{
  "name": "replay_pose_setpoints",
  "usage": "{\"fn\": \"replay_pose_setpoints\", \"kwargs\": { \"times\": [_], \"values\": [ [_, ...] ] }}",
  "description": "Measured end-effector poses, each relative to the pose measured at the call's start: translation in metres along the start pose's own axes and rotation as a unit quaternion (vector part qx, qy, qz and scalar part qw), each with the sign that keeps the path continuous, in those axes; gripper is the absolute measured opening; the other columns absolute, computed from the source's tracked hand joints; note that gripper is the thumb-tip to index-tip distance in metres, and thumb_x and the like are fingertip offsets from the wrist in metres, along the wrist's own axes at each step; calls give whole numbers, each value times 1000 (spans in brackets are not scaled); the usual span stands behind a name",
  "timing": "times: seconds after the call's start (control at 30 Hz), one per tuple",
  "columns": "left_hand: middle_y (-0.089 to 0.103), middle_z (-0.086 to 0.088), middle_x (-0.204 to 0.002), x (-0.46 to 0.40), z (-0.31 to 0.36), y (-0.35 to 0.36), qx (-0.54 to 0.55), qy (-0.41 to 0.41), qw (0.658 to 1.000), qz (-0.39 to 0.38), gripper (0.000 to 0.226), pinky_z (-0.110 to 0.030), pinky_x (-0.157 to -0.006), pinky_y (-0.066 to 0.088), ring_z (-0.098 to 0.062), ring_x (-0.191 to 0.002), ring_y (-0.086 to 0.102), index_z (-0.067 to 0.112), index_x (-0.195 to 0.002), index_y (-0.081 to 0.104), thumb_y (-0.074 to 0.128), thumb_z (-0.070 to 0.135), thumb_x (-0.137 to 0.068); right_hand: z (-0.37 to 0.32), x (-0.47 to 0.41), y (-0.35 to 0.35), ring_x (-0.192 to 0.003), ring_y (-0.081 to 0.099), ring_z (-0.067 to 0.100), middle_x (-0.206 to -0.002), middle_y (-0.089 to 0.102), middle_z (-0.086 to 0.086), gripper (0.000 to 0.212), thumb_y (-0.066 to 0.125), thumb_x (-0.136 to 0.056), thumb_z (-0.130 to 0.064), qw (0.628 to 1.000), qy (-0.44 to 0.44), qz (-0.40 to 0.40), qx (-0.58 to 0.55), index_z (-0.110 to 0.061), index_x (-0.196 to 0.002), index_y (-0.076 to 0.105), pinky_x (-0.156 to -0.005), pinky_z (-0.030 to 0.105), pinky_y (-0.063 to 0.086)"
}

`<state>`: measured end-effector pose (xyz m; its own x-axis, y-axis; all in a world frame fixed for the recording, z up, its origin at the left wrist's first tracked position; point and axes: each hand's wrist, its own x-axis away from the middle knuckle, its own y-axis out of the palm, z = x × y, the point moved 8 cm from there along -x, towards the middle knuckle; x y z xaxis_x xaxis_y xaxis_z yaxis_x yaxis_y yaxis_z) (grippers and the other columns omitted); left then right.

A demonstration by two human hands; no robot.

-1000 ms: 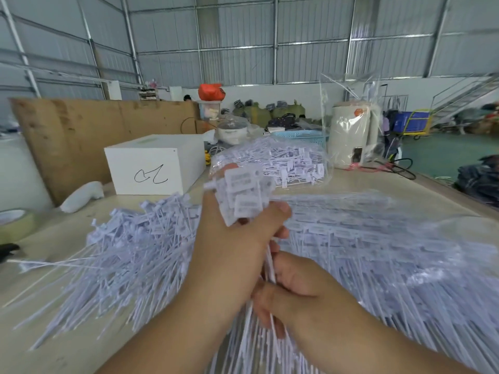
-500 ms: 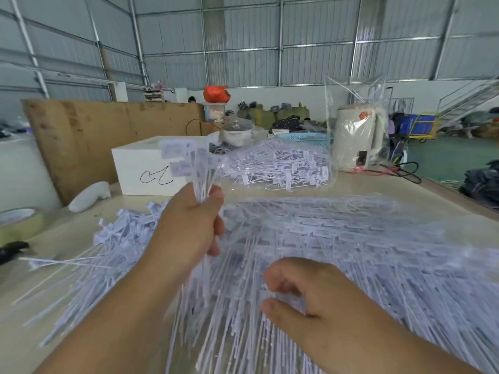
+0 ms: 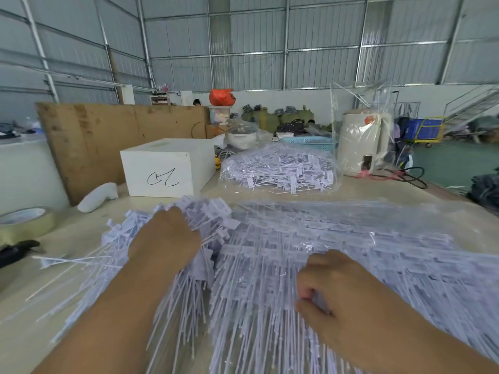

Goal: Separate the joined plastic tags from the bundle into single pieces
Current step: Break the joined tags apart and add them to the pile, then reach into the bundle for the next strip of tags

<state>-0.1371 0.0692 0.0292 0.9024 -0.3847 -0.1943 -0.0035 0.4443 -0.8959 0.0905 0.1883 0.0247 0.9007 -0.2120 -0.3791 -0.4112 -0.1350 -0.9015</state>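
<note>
Head view, looking down: a wide bundle of joined plastic tags (image 3: 310,238), white and thin-stemmed, partly under clear film, covers the middle and right of the surface (image 3: 40,279). A looser pile of single tags (image 3: 113,238) fans toward the left edge. The left hand (image 3: 164,238) rests palm down where the pile meets the bundle; its fingers are hidden among the tag heads, so I cannot tell whether it grips any. The right hand (image 3: 332,290) lies on the bundle near the front edge, fingers curled and pinching stems. Print on the tags is too blurred to read. Toward the far edge sits a clear bag of tags (image 3: 280,168), with a white box (image 3: 167,167) beside it bearing a handwritten black scrawl, not legible as letters. A tape roll (image 3: 24,222) is cut off at the left edge, and a cream kettle (image 3: 364,144) stands wrapped in plastic at the far right.
</note>
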Motion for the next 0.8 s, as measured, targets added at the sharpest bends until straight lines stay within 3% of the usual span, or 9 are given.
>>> {"fn": "replay_pose_setpoints", "kwargs": {
  "times": [0.1,0.17,0.3,0.37,0.47,0.57,0.63,0.7,0.8],
  "values": [
    [38,-7,-126,4,11,-3,-14,30,999,40,51,-40,-84,45,-30,-118,42,15,-129,43,59,40,-88,1,-1,-12,-84,41,4,-76,47,-13,21,59,-92,-31,999,-3,32,14,-30,-72,52,-70,19,33],
    [34,-6,-128,6,18,-4,-10,56,997,59,61,-39,-89,39,-30,-122,34,18,-136,38,63,38,-84,6,2,-26,-69,45,4,-60,43,-13,23,63,-89,-31,997,13,79,23,-31,-68,53,-59,16,36],
    [33,-6,-128,6,20,4,-28,67,997,37,68,-41,-96,37,-30,-122,32,23,-139,35,66,37,-81,12,7,-41,-41,43,14,-43,42,-4,23,42,-91,-49,989,44,141,-2,-31,-79,47,-42,30,38],
    [31,-6,-128,5,20,6,-3,79,997,27,70,-38,-97,35,-30,-123,30,23,-140,35,70,34,-80,9,7,-46,-42,45,15,-46,46,-5,26,31,-89,-55,985,31,168,-36,-32,-80,42,-40,31,35],
    [25,-3,-134,6,26,8,23,109,994,14,78,-35,-102,31,-29,-127,26,27,-144,32,74,29,-78,5,6,-41,-53,57,13,-64,62,-1,23,29,-91,-57,979,21,171,-105,-36,-85,38,-49,39,49],
    [17,4,-147,14,41,13,38,167,985,-20,91,-37,-110,26,-25,-135,20,36,-147,26,77,35,-72,9,6,-36,-76,65,-1,-90,69,-12,18,35,-90,-61,973,21,175,-152,-44,-91,38,-59,23,49],
    [16,10,-150,22,55,21,61,226,971,-55,84,-40,-114,22,-20,-137,18,43,-145,27,71,43,-74,13,4,-32,-98,61,-11,-106,63,-28,19,43,-82,-62,963,32,173,-203,-50,-94,35,-63,14,44],
    [21,13,-150,28,64,30,55,271,959,-57,56,-40,-114,18,-17,-137,18,50,-138,37,59,49,-86,18,3,-26,-101,59,-13,-111,62,-28,24,50,-81,-57,956,42,163,-239,-52,-96,33,-69,17,43],
    [26,13,-152,22,58,36,11,266,964,-1,31,-36,-108,12,-17,-136,19,55,-126,52,44,43,-99,20,-4,-7,-71,62,-3,-110,64,-12,26,56,-90,-46,981,40,81,-169,-48,-99,32,-63,24,46]
  ]
}}
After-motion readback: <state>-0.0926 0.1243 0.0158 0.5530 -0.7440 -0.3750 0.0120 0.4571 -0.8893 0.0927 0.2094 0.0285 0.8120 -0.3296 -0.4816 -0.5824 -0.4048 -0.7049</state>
